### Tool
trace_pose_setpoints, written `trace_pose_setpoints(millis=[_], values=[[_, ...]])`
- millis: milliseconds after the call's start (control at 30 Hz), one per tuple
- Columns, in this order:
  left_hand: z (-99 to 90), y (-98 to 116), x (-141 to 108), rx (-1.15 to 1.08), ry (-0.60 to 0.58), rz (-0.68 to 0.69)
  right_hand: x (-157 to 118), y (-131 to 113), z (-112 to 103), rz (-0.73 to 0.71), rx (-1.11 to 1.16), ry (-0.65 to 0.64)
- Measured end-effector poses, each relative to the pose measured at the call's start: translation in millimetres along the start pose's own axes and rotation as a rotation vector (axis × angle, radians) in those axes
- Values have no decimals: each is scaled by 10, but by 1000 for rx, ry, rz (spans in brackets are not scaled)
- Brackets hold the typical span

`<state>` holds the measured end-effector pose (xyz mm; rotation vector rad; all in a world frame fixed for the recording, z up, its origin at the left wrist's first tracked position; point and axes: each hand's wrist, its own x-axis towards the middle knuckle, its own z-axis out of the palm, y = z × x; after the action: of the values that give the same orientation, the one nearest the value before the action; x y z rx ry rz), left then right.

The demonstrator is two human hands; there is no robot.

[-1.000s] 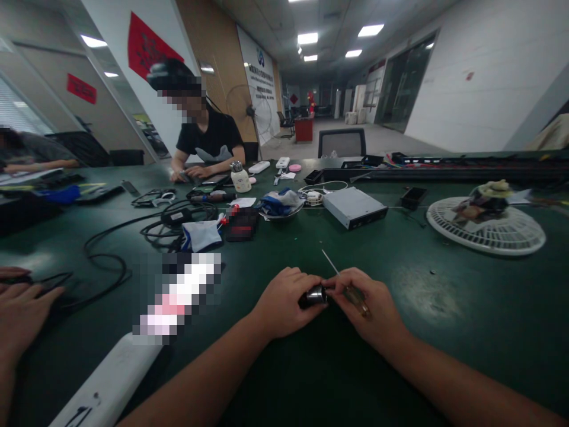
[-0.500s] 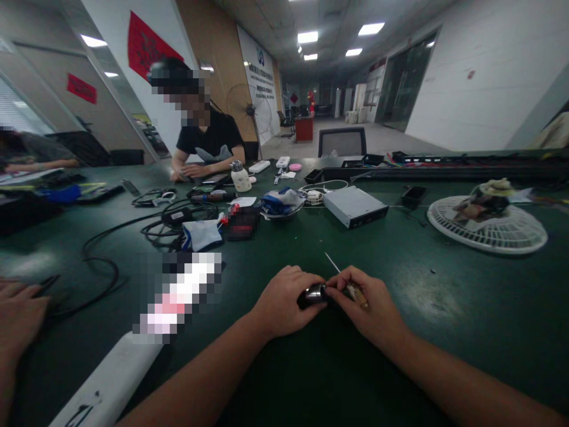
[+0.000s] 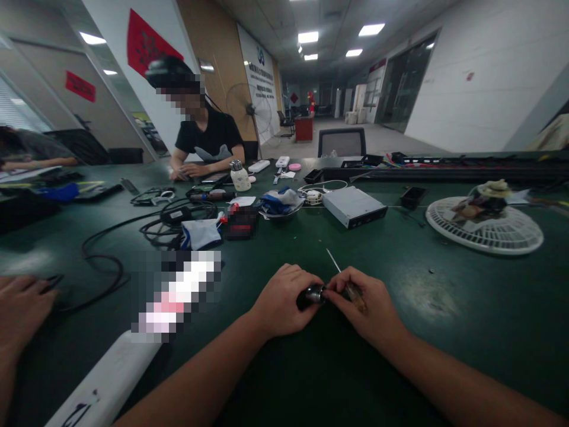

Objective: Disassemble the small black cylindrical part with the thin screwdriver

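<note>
Dark green tabletop stretches beneath ceiling lights, with a grey metal drive and a white fan grille beyond the hands. Compared with the first frame, the screwdriver has its shaft angled a little more steeply, while the left hand has hardly moved. Between the hands lies a dark cylinder, its shiny metal end facing right. The left hand is curled closed around its body; the right hand is partly closed, holding the screwdriver against the palm, thumb and fingertips at the metal end.
</note>
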<state>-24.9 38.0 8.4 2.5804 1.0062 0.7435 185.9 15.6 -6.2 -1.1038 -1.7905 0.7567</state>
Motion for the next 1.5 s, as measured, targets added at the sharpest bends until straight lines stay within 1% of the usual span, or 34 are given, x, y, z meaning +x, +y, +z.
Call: trace_pose_setpoints(millis=[133, 367, 467, 567, 667, 800, 900, 1200, 1333, 1500], values=[[-2, -4, -3, 3, -2, 14, 2, -12, -7, 25, -38, -2], [23, -23, -11, 15, 3, -12, -7, -10, 10, -36, -40, -51], [25, -14, -5, 18, -2, -26, -6, -17, 17, -8, 37, -80], [19, -3, 0, 1, -15, -2, 1, -7, 23, 46, 155, -101], [10, -2, -1, -10, -11, 12, 20, 15, 25, 66, 188, -102], [1, -9, -8, -14, 3, 13, 45, 36, 19, 96, 88, -47], [3, -9, -7, -10, 10, 9, 42, 25, 13, 113, 18, -39], [14, 5, 9, 31, 19, -28, 15, -23, 5, 17, 27, -35], [11, 7, 11, 37, 32, -34, 12, -26, 14, -26, -20, -19], [4, 15, 10, 32, 44, -25, 11, -32, 24, -31, -78, -54]])
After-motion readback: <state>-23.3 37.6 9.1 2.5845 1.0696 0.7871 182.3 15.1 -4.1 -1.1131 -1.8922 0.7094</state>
